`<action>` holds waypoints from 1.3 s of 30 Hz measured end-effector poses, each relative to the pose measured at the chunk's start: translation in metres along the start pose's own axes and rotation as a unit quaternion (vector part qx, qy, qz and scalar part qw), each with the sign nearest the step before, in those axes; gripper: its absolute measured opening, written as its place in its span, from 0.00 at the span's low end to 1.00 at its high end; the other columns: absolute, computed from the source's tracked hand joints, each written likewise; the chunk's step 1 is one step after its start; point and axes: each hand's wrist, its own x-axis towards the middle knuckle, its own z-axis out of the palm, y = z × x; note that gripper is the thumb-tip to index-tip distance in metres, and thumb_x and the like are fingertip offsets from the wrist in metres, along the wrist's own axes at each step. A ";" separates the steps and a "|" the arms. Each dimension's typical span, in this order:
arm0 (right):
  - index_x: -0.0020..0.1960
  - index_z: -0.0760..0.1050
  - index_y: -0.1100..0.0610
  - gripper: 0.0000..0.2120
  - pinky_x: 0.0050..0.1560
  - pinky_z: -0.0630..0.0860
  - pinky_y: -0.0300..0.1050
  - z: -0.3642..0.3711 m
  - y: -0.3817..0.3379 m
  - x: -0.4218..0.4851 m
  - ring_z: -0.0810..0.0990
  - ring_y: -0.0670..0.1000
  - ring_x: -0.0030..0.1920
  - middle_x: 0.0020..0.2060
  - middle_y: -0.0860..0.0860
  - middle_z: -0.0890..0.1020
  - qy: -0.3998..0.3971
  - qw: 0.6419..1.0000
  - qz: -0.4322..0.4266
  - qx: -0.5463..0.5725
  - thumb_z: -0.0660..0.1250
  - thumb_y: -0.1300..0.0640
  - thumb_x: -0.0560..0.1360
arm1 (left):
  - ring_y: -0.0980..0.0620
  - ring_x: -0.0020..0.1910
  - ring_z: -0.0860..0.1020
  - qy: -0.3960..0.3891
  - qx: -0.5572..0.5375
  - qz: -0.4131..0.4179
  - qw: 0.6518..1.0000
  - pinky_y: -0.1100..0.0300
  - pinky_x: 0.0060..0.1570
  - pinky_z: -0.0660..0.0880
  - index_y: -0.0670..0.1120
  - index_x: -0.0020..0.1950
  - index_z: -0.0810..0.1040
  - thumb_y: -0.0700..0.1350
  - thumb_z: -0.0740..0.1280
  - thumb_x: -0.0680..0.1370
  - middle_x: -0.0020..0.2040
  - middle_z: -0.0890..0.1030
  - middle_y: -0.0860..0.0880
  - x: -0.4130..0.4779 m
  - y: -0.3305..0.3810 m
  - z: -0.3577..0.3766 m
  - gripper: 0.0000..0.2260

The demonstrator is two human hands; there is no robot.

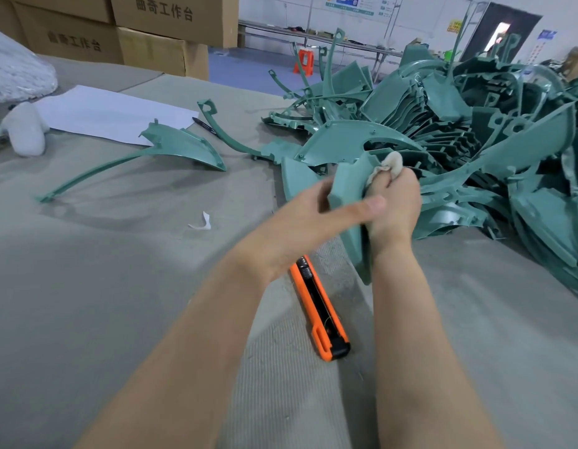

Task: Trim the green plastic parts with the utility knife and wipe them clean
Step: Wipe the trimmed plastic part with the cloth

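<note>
Green plastic, matte and curved: a person at the table [87, 270] holds one part [347, 189] nearly upright, its long axis running from a narrow lower end close to the tabletop up to a broad end at the knuckles. The left hand [313, 222] grips it, thumb laid across the near face and fingers hidden behind. The right hand [394, 205] is clenched round a pale cloth [391, 163] bunched against the part's upper edge. Below the wrists an orange-and-black knife [320, 309] lies flat on the table, long axis pointing away from the person, black butt nearest; its far end is hidden under the left wrist. A pile [475, 140] of matching green parts is heaped to the right. Another part [180, 150] lies alone, thin tail pointing left. Closed cardboard boxes [151, 34] stand stacked behind, contents unseen.
</note>
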 end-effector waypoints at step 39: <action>0.70 0.67 0.66 0.19 0.70 0.65 0.53 0.021 -0.034 -0.050 0.71 0.59 0.67 0.66 0.61 0.74 -0.100 0.968 -0.223 0.064 0.59 0.62 0.81 | 0.57 0.54 0.81 0.227 -0.114 0.017 0.967 0.57 0.59 0.75 0.53 0.50 0.82 0.62 0.61 0.77 0.50 0.84 0.55 0.011 -0.002 -0.014 0.16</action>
